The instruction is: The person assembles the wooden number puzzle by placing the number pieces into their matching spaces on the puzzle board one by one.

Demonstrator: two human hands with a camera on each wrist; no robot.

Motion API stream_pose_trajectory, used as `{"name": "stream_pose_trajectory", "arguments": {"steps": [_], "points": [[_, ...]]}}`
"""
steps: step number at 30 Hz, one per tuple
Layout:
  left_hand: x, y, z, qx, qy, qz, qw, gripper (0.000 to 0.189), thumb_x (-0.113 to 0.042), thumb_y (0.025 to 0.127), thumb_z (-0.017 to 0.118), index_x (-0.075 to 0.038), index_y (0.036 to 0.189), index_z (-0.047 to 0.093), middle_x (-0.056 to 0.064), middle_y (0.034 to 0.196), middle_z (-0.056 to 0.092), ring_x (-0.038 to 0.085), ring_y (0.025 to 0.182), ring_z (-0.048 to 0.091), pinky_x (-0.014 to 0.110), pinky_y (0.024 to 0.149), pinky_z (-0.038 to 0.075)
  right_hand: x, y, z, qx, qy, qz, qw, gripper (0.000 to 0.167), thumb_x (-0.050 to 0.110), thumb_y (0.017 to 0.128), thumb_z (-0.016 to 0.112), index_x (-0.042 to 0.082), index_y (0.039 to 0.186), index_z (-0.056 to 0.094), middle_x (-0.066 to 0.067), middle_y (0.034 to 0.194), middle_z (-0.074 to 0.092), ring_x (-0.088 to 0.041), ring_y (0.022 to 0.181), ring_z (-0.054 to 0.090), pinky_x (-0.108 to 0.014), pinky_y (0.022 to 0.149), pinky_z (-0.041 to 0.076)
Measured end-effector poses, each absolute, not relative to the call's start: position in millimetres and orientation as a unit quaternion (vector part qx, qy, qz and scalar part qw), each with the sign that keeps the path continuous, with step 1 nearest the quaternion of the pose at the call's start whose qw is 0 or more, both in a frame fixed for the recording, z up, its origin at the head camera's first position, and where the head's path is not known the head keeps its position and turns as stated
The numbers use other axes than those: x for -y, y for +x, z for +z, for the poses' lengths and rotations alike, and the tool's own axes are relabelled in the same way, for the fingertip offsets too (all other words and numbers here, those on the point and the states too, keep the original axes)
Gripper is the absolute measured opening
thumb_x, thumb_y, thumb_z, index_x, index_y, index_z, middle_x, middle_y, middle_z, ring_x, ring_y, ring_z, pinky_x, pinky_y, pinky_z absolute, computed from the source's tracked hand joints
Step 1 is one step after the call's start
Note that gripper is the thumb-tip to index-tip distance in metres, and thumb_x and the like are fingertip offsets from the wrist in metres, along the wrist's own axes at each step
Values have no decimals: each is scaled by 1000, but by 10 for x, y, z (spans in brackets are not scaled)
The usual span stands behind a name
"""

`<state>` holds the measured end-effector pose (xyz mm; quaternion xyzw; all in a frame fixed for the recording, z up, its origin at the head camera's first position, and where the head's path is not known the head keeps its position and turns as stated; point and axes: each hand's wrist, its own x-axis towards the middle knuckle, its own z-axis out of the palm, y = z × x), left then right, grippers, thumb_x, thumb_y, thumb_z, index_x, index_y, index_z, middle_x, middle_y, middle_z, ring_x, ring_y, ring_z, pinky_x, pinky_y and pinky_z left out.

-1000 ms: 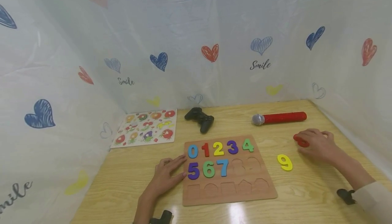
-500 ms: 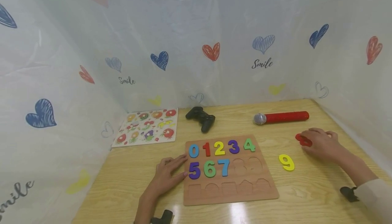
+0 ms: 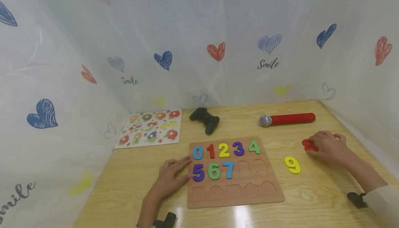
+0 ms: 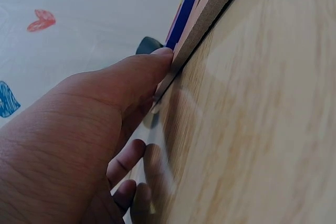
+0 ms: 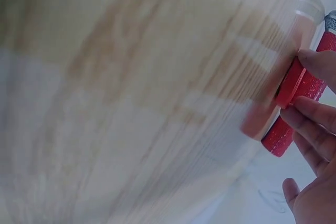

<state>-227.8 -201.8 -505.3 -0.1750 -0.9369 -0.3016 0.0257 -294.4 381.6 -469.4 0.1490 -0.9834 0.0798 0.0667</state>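
Observation:
My left hand (image 3: 169, 179) rests on the table with its thumb and forefinger against the left edge of a wooden number board (image 3: 230, 195). In the left wrist view, the thumb touches the board's side close to the purple 5 (image 4: 182, 18). At the right, my right hand (image 3: 328, 146) pinches a red number piece (image 3: 308, 145) that looks like an 8, partly covered by the fingers. The right wrist view has this red piece (image 5: 291, 85) between thumb and fingertips. A yellow 9 (image 3: 292, 165) lies on the table between board and right hand.
Coloured numbers 0 to 7 sit in the board's upper rows; vacant recesses follow the blue 7 (image 3: 228, 170) and fill the bottom row. Behind are a fruit puzzle board (image 3: 149, 127), a black game controller (image 3: 204, 120) and a red microphone (image 3: 290, 118). A heart-printed curtain (image 3: 187, 79) surrounds the table.
The red piece has turned a little in my right hand's fingers, and that hand has shifted slightly right. My left hand has stayed at the board's edge. The head view has tilted slightly.

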Motion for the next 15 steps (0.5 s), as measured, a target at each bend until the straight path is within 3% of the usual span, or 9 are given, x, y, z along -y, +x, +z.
{"name": "stream_pose_trajectory", "arguments": {"steps": [15], "points": [[2024,-2260,-5036,937,-175,-300,23,57,-52,93,65,-29,144,57,-16,152,45,25,127,38,57,100,27,-3586,-2699,-4596,970,182,103,126,47,34,72,88,3,104,73,-22,107,67,-42,110,47,-68,85,24]]}}
